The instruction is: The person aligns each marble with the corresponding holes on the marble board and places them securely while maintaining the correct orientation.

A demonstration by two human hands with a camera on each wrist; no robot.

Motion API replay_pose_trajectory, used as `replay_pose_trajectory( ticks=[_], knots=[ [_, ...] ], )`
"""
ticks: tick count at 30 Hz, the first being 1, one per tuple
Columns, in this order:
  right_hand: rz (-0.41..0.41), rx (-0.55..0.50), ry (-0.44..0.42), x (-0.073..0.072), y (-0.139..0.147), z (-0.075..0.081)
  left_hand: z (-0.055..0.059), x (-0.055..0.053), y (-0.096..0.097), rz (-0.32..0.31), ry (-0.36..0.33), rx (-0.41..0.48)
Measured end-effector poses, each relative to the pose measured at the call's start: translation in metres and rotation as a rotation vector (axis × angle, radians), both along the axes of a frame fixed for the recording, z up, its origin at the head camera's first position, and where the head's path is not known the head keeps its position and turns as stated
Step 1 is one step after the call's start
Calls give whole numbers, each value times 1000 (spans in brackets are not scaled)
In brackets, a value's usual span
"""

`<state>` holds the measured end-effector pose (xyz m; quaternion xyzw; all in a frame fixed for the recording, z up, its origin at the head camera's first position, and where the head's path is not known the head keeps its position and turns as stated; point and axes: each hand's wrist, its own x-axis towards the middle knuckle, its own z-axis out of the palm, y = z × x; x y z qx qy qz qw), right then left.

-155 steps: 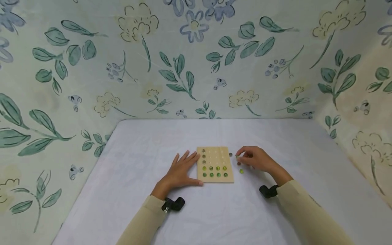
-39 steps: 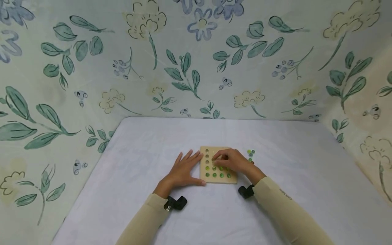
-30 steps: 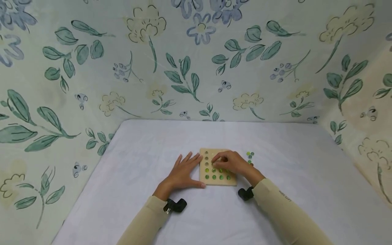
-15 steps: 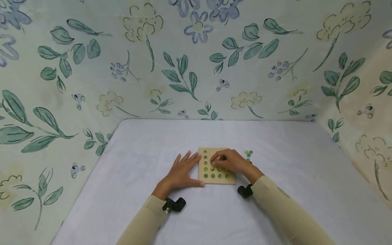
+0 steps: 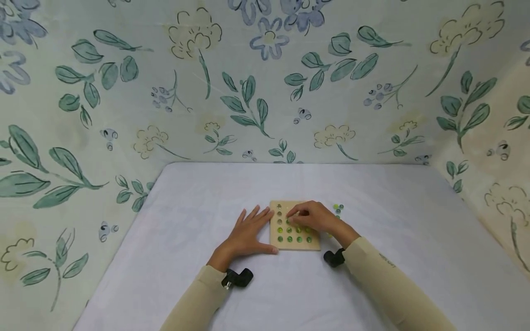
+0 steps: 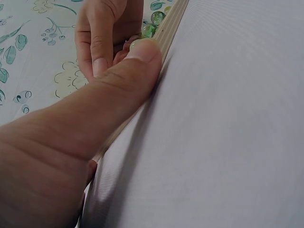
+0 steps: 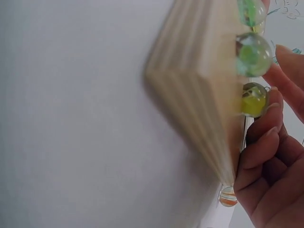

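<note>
A: What's the left hand (image 5: 247,231) doing?

B: It lies flat on the tabletop (image 5: 186,220), fingers straight, thumb pressed along the board's (image 5: 295,245) left edge. It holds nothing.

A: And the board?

B: It sits about midway across the tabletop, nearer the front edge. Marbles (image 5: 294,239) fill its two front rows, and more run up the left column.

A: The right hand (image 5: 311,218)?

B: It hovers over the board's middle with fingers curled and tips bunched low at the holes. I cannot tell whether a marble is pinched there.

A: Anything further right?

B: A few loose marbles (image 5: 337,209) on the tabletop just past the board's right edge, apart from the hand.
</note>
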<state>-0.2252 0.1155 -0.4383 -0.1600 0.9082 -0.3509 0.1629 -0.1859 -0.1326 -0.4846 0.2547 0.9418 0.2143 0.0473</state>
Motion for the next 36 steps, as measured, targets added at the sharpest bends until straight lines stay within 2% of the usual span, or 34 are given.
replay_pose_trajectory(
  ticks=[9, 15, 22, 29, 36],
  knots=[
    [38, -53, 80, 3, 10, 5, -2, -1, 3, -4, 10, -10],
    [46, -73, 139, 4, 19, 12, 1, -2, 3, -4, 17, -4],
    [7, -66, 150, 5, 31, 16, 2, -2, 4, 7, 8, -14],
    [-70, -41, 85, 7, 43, 15, 1, 1, 4, 4, 10, -9],
    [-86, -39, 102, 10, 56, 15, 1, 2, 3, 8, 15, 6]
  ],
)
